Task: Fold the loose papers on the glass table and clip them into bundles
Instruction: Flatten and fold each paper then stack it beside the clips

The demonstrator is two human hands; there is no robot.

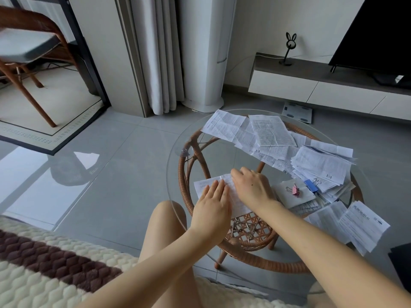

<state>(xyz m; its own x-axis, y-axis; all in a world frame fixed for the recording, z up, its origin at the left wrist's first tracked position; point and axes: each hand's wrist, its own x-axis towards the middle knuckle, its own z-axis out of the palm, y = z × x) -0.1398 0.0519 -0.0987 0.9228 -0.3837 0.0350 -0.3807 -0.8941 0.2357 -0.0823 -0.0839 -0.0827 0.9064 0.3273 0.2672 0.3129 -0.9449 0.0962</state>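
Paper (202,185), white, printed and creased, lies at the glass table's (222,156) near-left rim. The left hand (212,204) presses it flat. The right hand (252,187) bends over its far edge, grip unclear.

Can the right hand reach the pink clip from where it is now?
Probably yes. The pink clip lies uncovered on a white paper close beside the right hand, with nothing between them; the hand need only leave the sheet under it.
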